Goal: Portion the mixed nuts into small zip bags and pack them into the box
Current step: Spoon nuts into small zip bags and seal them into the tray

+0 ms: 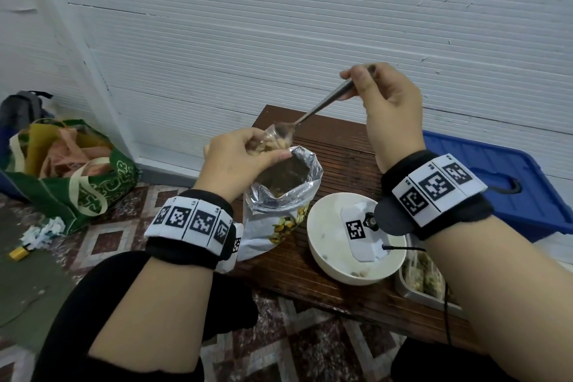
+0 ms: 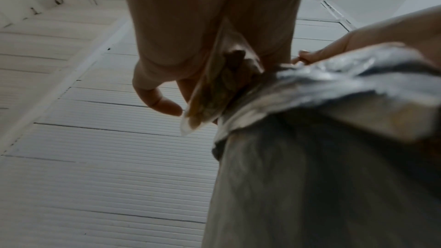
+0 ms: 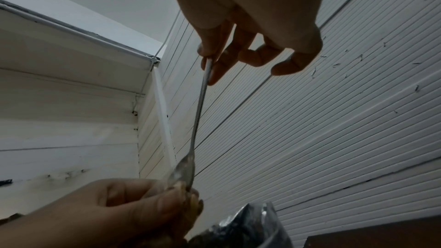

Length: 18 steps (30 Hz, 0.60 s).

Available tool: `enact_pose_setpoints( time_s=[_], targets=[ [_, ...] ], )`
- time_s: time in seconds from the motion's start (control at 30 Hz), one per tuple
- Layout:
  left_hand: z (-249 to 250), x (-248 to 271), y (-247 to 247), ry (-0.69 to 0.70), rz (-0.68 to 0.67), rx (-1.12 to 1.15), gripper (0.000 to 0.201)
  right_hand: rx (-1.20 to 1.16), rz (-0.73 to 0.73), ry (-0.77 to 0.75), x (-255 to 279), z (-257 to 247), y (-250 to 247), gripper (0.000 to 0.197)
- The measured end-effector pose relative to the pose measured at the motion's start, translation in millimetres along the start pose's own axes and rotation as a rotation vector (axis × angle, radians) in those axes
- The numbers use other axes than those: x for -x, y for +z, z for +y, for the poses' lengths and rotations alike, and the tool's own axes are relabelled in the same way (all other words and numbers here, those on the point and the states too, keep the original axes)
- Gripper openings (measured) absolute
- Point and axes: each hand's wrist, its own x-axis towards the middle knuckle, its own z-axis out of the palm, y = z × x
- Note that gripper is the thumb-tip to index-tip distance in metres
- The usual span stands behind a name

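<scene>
Mixed nuts (image 1: 271,146), pale tan and beige pieces, sit inside a small clear plastic zip bag (image 1: 273,141) near the centre of the head frame. That bag is held above the open mouth of a large silver foil pouch (image 1: 283,195) printed with nuts, which stands on the dark brown slatted wooden surface (image 1: 344,146). The left hand (image 1: 238,161) has its grip pinched on the small bag, mouth turned up and to the right. The right hand (image 1: 387,102), in the upper right, grips the handle of a long silver metal spoon (image 1: 316,108) between thumb and fingers. The spoon's long axis slants from upper right down to lower left, its bowl entering the bag's mouth. A white round bowl (image 1: 322,260) sits right of the pouch, and a metal tray (image 1: 412,291) holding filled bags lies at the lower right. A blue plastic box lid (image 1: 483,170) lies at the right edge.
</scene>
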Motion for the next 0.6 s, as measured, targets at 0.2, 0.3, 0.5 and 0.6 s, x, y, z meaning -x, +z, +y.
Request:
enact_pose_setpoints(
  time_s=[0.2,0.3,0.5,0.6],
  targets=[
    [-1,1,-13,-0.004,0.054,0.107,0.021,0.093,0.285,0.142,-2,8,-14,0.020],
    [1,1,-19,0.030,0.048,0.117,0.023,0.263,0.224,0.230,4,15,-14,0.024],
    [10,3,-18,0.099,0.029,0.144,0.030,0.525,-0.072,0.276,36,36,11,0.020],
    [13,4,-15,0.132,0.010,0.149,0.034,0.580,-0.170,0.261,51,43,20,0.022]
  ],
)
